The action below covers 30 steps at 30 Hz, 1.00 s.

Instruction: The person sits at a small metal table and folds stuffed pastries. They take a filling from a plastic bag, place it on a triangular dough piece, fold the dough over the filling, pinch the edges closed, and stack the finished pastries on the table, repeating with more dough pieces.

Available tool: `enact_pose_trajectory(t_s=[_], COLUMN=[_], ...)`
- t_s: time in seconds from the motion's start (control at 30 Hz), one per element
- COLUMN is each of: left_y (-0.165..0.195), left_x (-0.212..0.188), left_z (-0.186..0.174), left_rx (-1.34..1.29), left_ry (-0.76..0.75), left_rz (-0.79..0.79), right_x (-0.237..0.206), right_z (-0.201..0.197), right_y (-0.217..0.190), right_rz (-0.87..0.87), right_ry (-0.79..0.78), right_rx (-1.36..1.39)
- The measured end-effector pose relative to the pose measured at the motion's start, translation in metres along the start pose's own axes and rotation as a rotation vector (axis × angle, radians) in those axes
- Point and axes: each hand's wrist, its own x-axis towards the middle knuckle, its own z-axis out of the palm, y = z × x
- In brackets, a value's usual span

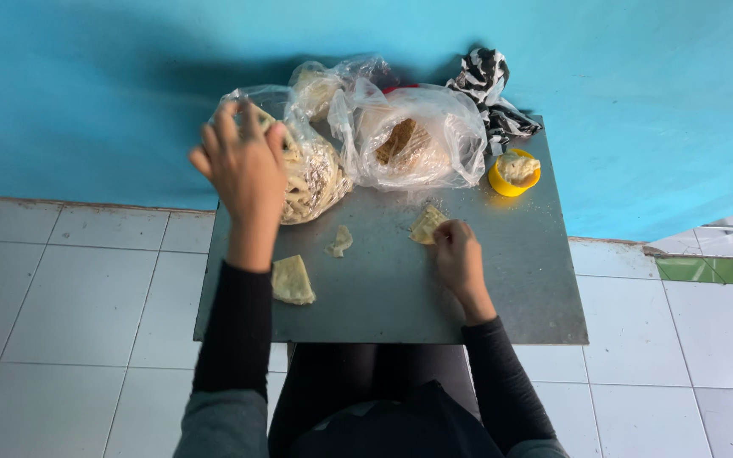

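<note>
My left hand (243, 161) is raised over a clear plastic bag of pale folded dumplings (311, 174), fingers curled around a piece at the bag's mouth. Lower on the grey metal board (383, 297), my right hand (458, 254) pinches the edge of a thin yellow dough wrapper (425, 226). A folded dumpling (292, 281) lies on the board near my left forearm, and a small scrap of dough (340, 242) sits between the hands.
A second clear bag with stacked wrappers (409, 140) and a third bag (320, 85) stand at the back. A yellow cup of pale filling (514, 172) sits at the back right, beside a black-and-white cloth (485, 89). White floor tiles and a blue wall surround the board.
</note>
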Motion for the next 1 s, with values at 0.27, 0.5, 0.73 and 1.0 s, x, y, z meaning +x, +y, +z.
enact_pose_trajectory(t_s=[0.27,0.5,0.73,1.0], left_y=[0.115,0.158,0.144,0.142], left_x=[-0.133,-0.140,-0.150,-0.139], left_z=[0.038,0.082,0.078,0.046], left_rx=[-0.923,-1.464,-1.562,-1.147], left_ry=[-0.554,-0.934,-0.846,-0.734], left_rz=[-0.263,-0.923,-0.969,-0.515], right_x=[0.032,0.028,0.009,-0.002], right_z=[-0.025,-0.030,-0.046,-0.070], right_y=[0.026,0.006,0.006,0.003], right_rz=[0.280,0.440,0.482,0.289], right_ry=[-0.036,-0.171,-0.137,0.043], right_rx=[0.610,1.098,1.243,0.648])
